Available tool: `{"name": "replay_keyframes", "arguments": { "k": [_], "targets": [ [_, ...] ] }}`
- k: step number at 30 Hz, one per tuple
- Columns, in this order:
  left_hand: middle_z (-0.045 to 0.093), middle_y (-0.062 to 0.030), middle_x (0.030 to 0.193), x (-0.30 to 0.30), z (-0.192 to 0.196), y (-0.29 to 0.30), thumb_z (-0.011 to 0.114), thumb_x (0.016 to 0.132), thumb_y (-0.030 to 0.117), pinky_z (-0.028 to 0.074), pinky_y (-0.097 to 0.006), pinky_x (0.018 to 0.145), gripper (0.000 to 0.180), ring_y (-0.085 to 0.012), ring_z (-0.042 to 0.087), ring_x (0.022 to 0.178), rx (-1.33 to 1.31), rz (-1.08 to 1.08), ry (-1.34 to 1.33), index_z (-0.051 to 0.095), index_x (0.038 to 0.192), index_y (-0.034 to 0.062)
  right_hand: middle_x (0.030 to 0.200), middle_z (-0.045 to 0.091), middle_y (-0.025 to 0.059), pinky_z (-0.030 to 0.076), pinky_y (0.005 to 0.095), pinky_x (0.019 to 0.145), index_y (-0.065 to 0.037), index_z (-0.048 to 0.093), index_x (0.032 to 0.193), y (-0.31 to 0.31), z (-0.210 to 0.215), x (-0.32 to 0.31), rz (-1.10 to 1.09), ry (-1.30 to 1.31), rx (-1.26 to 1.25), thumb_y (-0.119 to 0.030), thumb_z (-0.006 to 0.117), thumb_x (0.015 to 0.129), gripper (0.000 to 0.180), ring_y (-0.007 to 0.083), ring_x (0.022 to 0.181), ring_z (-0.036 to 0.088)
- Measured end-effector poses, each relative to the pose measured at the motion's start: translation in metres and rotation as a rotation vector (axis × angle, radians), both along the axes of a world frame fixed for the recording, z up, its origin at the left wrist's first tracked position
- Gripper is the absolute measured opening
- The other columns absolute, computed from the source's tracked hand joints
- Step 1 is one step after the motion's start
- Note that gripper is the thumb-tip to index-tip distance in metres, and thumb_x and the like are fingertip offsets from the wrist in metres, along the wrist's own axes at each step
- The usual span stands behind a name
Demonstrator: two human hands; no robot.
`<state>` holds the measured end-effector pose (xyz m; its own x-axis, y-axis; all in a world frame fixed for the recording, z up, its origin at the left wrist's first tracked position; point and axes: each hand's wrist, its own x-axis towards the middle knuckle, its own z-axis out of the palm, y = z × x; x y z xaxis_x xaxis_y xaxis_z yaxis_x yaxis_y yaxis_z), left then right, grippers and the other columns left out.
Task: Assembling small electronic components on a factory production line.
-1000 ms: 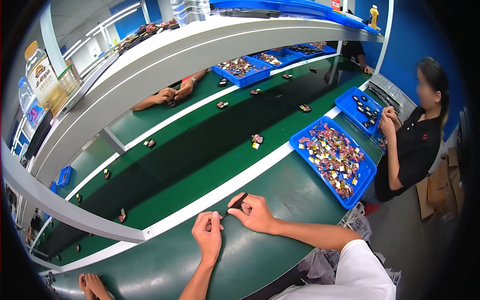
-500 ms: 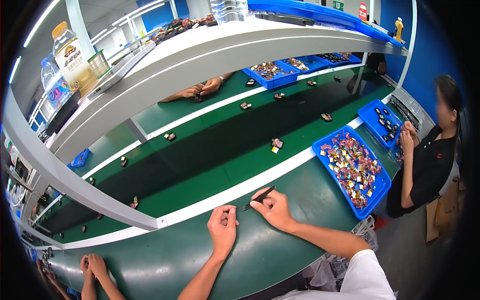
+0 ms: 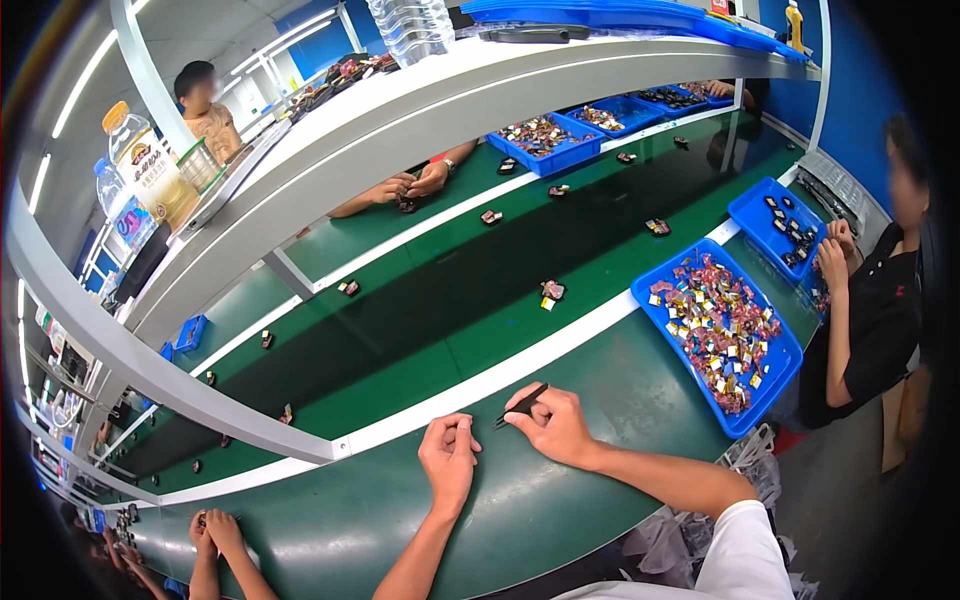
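Over the near green worktop (image 3: 350, 505), my right hand (image 3: 560, 430) grips a pair of black tweezers (image 3: 524, 400), their tips pointing left and down toward my other hand. My left hand (image 3: 449, 462) is beside those tips with its fingers curled and pressed together; whatever they may hold is hidden. A small gap separates the two hands. To the right of them, a blue tray (image 3: 683, 372) holds many small pink, yellow and white parts (image 3: 720, 325).
Beyond a white rail (image 3: 520, 358) runs a green conveyor belt (image 3: 440, 325) bearing several small dark parts (image 3: 552, 292). A grey shelf (image 3: 400, 113) with bottles spans overhead. Co-workers' hands show at left (image 3: 215, 532), across the belt (image 3: 410, 185) and at right (image 3: 836, 255), by another blue tray (image 3: 745, 212).
The whole view has shifted slightly, and a person now shows beyond the shelf at upper left. My hands keep nearly the same pose, with the tweezers still in the right one.
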<state>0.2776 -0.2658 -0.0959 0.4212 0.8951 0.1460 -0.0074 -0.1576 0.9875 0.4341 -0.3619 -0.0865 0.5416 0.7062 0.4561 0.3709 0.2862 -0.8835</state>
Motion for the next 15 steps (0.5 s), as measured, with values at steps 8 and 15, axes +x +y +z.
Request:
{"name": "replay_keyframes", "arguments": {
  "k": [8,15],
  "targets": [
    [0.066,-0.0049,0.081,-0.006,-0.011,0.001,0.064,0.099,0.009,0.044,-0.022,0.046,0.011,-0.0084,0.061,0.060,-0.006,0.026,0.003,0.066,0.099,-0.0010,0.064,0.057,0.0016,0.031,0.0282,0.045,-0.002,0.071,0.087,0.003,-0.007,-0.003,-0.033,-0.080,0.020,-0.003,0.080,0.079,0.012,0.0077,0.045,0.036],
    [0.067,-0.0056,0.081,-0.006,-0.015,0.000,0.064,0.099,0.008,0.044,-0.021,0.048,0.010,-0.0084,0.060,0.062,0.008,0.004,-0.008,0.065,0.100,-0.0023,0.058,0.047,-0.0024,0.027,0.0229,0.044,-0.001,0.070,0.091,0.003,-0.015,-0.003,-0.033,-0.042,-0.025,0.000,0.080,0.079,0.015,0.0027,0.045,0.035]
  ]
}}
